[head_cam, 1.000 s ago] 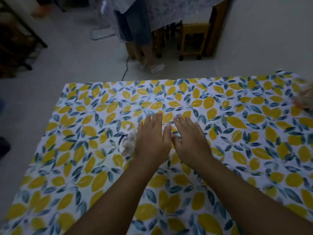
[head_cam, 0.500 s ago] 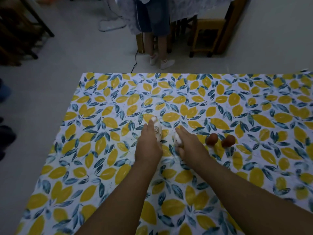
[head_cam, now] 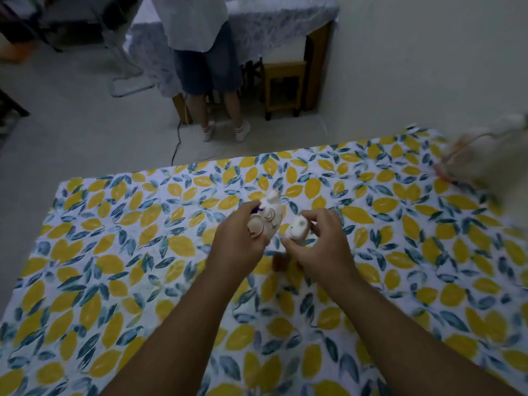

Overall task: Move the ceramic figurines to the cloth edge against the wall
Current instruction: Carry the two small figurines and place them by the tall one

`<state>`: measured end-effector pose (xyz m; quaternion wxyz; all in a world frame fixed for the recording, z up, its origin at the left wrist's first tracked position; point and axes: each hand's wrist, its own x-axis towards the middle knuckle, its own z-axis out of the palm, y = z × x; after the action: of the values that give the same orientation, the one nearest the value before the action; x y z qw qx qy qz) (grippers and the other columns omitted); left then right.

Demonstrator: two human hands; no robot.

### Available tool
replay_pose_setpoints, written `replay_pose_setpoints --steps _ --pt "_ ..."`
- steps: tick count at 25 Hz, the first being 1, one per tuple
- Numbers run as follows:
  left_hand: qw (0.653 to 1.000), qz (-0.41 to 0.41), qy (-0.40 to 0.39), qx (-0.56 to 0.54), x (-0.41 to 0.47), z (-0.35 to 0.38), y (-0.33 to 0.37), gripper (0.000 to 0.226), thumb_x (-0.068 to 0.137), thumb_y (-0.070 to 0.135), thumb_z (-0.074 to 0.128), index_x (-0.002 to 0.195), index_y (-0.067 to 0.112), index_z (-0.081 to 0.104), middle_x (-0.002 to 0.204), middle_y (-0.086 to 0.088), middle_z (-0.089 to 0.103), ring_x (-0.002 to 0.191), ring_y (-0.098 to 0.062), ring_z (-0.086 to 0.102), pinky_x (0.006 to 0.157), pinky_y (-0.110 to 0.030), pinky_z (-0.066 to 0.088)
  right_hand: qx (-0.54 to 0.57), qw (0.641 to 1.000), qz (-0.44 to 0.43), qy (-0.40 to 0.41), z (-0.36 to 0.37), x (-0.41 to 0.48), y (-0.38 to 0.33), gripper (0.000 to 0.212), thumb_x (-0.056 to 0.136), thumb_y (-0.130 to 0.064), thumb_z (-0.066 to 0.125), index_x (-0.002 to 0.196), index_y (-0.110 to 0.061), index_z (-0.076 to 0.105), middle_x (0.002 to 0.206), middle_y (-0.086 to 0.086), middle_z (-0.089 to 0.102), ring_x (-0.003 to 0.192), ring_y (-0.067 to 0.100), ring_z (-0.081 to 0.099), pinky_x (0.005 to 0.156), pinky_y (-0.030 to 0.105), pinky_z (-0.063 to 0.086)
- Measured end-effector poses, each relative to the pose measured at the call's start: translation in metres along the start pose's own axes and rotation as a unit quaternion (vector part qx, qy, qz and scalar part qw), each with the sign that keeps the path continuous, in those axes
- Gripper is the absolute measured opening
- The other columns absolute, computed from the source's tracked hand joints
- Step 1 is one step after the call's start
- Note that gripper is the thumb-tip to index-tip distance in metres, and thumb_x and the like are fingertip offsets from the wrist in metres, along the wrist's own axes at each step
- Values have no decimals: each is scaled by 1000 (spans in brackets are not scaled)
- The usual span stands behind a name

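A cloth [head_cam: 120, 281] printed with yellow lemons and blue-green leaves is spread flat and fills the lower part of the view; its far edge and far left corner are seen against a pale floor [head_cam: 71, 130]. Beyond that far edge, a second person [head_cam: 205, 61] in a white top, denim shorts and striped socks is seen standing at a covered table [head_cam: 271, 24], with a wooden stool [head_cam: 284, 87] beneath it. At the far right corner of the cloth, a blurred pale object with reddish strands [head_cam: 468, 155] is noted; its nature cannot be determined.

Both forearms are extended from the near edge toward the middle of the cloth. The left hand [head_cam: 237, 241] is closed around a larger white ceramic figurine [head_cam: 270, 217], which is held raised above the cloth, tilted, its pointed top directed at the far edge. The right hand [head_cam: 323, 244] is pinched on a smaller white figurine [head_cam: 298, 228], gripped between thumb and fingers and likewise lifted. The two figurines are held just beside each other, near the centre of the cloth. A small brown object [head_cam: 280, 262] is partly visible on the cloth below the hands, largely hidden by them.
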<state>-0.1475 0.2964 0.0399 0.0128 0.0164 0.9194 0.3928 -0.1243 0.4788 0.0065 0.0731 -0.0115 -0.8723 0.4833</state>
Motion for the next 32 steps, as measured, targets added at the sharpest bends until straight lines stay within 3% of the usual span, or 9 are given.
replay_pose_setpoints --steps 2,7,11,14,22,28,32 --pt "998 44 -39 8 25 39 44 65 81 20 78 139 28 50 133 1 61 116 -19 59 83 -24 45 -9 999 23 45 -52 10 31 49 78 -33 87 113 -25 55 115 -5 46 101 7 52 91 25 51" --pt "980 117 -159 7 75 162 144 62 83 20 77 138 29 49 134 0 59 117 -21 58 83 -29 47 -16 982 141 125 -179 24 126 54 77 -40 88 116 -40 51 118 -10 54 106 12 58 89 37 57" --pt "960 138 -239 36 105 263 204 57 84 20 77 132 29 48 128 -4 62 108 -27 61 82 -45 55 -47 961 189 196 -244 27 199 50 75 -30 90 115 -29 59 117 -1 54 105 24 62 87 49 59" --pt "938 176 -287 77 123 321 233 58 84 18 77 134 25 48 129 -8 60 111 -32 59 85 -49 53 -44 954 205 215 -265 26 240 49 77 -25 90 115 -31 59 116 -3 52 104 25 61 87 50 58" --pt "925 252 -281 56 146 385 259 54 77 22 79 127 18 59 123 -10 64 106 -30 61 79 -31 47 -57 945 202 251 -264 26 286 50 79 -19 88 120 -10 62 119 11 57 110 33 59 89 51 54" --pt "931 248 -265 34 146 382 255 53 73 25 81 123 23 63 115 -6 69 99 -28 64 73 -30 47 -73 939 189 279 -261 26 281 49 73 -18 91 113 -12 63 109 -4 49 105 33 60 86 49 56" --pt "936 243 -255 23 142 380 256 52 73 24 81 123 24 64 113 -4 71 99 -26 65 76 -29 50 -70 936 198 281 -257 14 278 49 75 -19 90 115 -10 63 110 -3 46 105 34 61 86 52 57"
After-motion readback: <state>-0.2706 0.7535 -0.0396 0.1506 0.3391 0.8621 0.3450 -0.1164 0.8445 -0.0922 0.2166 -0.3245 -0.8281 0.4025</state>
